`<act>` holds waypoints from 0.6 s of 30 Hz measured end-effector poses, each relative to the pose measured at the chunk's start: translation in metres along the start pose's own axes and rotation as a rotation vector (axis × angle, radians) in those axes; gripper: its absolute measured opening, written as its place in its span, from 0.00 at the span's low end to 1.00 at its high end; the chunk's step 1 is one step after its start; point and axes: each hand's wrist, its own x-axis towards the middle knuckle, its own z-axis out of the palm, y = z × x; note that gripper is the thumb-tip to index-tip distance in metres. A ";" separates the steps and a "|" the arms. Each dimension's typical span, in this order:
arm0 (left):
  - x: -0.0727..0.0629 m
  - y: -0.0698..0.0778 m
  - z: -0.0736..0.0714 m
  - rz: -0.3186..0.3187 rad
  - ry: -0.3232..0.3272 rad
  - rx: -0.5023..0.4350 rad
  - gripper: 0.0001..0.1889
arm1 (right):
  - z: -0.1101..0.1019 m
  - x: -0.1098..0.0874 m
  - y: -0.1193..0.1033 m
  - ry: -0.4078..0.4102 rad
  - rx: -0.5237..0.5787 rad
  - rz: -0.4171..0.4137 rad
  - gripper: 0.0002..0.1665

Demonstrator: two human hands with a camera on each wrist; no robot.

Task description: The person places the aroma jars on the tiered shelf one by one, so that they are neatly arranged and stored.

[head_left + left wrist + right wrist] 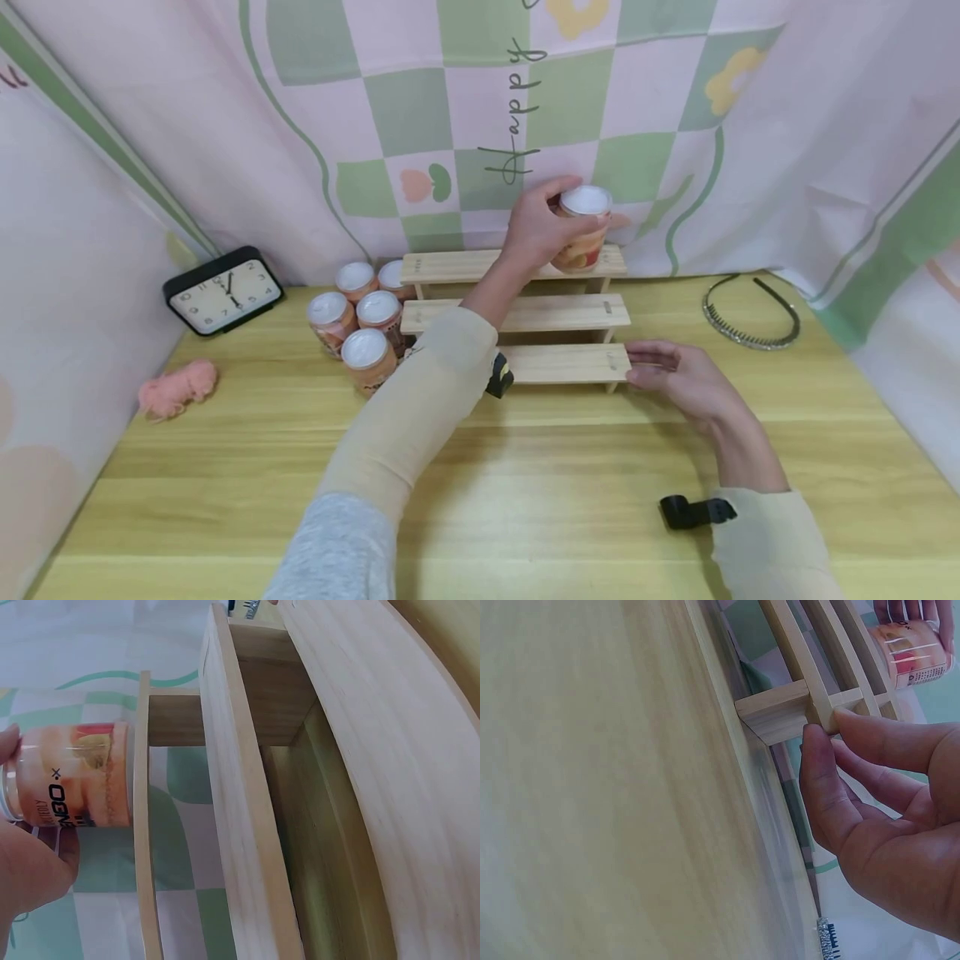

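My left hand [542,223] grips an orange-labelled can [583,242] with a white lid, thumb and fingers around its sides. The can is upright at the right end of the top step of a three-step wooden rack [558,364]. In the left wrist view, the base of the can [79,776] is right at the top board. At the rack's lowest step, my right hand [686,379] pinches the right end of the board between thumb and fingers. The right wrist view shows those fingertips [817,739] on the board end. My left forearm hides part of the lower steps.
Several similar cans [367,348] with white lids stand grouped at the rack's left end. Farther left are a black-framed clock [225,293] and a pink yarn bundle [178,389]. A toothed headband [750,337] lies on the table to the right. A patterned curtain [408,108] hangs behind.
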 end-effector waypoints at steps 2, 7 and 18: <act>0.000 0.000 0.001 -0.002 0.000 0.000 0.34 | 0.000 0.000 0.000 0.001 0.001 0.002 0.37; -0.001 -0.001 0.000 0.024 -0.016 0.009 0.34 | 0.000 0.000 -0.002 0.003 0.000 -0.002 0.36; -0.005 -0.001 -0.006 0.085 -0.050 0.004 0.34 | 0.000 0.000 0.000 0.007 -0.012 0.002 0.36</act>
